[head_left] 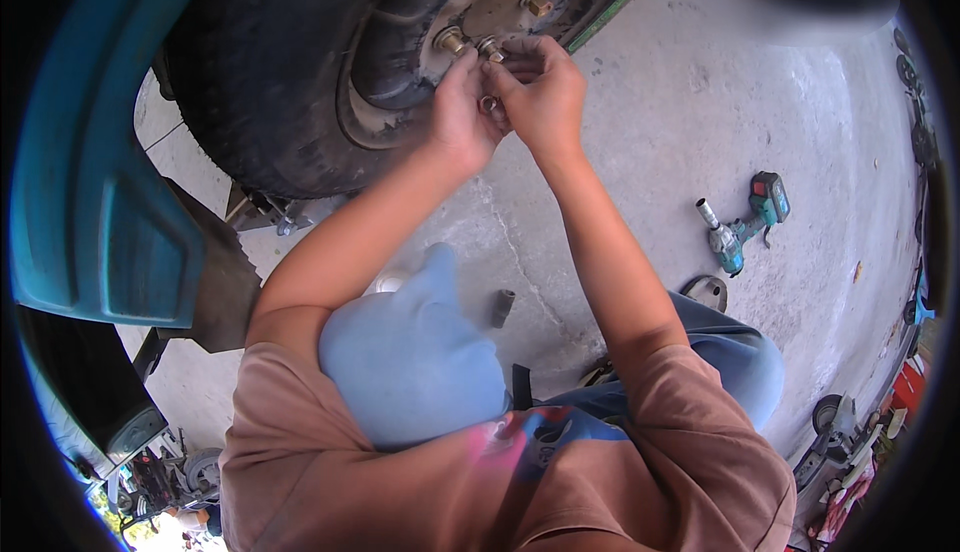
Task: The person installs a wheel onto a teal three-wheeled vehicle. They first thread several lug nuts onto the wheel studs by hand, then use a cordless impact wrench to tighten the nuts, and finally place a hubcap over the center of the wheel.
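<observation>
A large black tyre on a dark wheel rim stands at the upper left, with its hub facing me. Several brass-coloured and reddish lug nuts sit around the hub. My right hand is closed at the lowest part of the hub, its fingertips pinching a lug nut at a stud. Just below, my left hand is cupped palm up against the right one, with a loose reddish lug nut in its fingers. Part of both hands' fingertips is hidden where they overlap.
A teal cordless impact wrench with a long socket lies on the concrete floor to the right. A dark socket stands near my knee. A teal body panel hangs close on the left. Assorted parts line the right edge.
</observation>
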Demonstrator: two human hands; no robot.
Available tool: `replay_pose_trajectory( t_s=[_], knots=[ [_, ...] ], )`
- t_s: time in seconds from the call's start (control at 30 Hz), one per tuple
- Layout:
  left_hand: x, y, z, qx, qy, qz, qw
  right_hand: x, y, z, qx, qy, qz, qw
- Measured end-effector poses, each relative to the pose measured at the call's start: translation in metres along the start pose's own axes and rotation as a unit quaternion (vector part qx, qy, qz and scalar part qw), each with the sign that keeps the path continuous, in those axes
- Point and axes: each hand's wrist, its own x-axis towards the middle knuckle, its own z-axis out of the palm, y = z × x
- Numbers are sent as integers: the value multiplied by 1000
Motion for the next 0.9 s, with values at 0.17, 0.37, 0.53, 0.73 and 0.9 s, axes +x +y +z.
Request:
replay_pose_trajectory(
  t_s=[0.17, 0.37, 0.53, 0.73, 0.9],
  knots=[
    [7, -6, -13, 31, 43, -6, 999, 1, -1, -2, 30, -13, 12, 999],
    [-1, -2, 6, 57, 39, -1, 998, 1, 10, 0, 50, 0, -9, 999],
    [-2, -5, 7, 46, 64, 15, 997, -4, 3, 2, 89, 5, 63, 994],
    [-4, -4, 8, 56, 68, 10, 996, -5, 8, 2, 93, 13, 63, 994],
    [-2, -4, 0, 59, 80, -10, 995, -5, -2, 1, 58, 14, 55, 997]
  ],
)
